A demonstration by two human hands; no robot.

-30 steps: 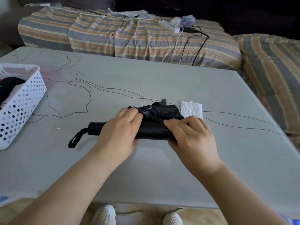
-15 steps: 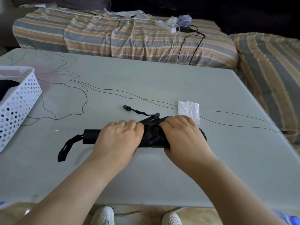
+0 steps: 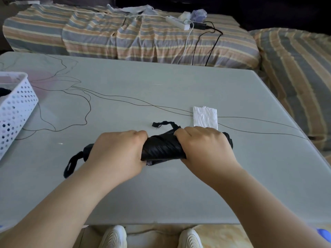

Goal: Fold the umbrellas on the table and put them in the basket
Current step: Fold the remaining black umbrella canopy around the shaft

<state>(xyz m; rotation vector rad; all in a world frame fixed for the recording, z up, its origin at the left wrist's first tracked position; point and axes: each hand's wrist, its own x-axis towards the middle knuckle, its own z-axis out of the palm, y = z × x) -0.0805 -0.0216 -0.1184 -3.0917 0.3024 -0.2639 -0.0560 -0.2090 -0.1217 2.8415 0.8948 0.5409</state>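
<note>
A black folding umbrella lies crosswise near the middle of the grey table, its canopy rolled tight into a twisted bundle. My left hand grips it near the handle end, whose wrist loop trails off to the left. My right hand grips the canopy's right end. The closing strap sticks out loose behind the bundle. A white perforated basket stands at the table's left edge with something dark inside.
A folded white paper tissue lies just behind my right hand. Striped sofa cushions run along the far and right sides of the table, with a power strip and cables on them. My shoes show under the near edge.
The loose canopy has been rolled tight around the shaft. The closing strap has come free behind the bundle. Both hands now wrap fully round the umbrella, which has shifted slightly towards me.
</note>
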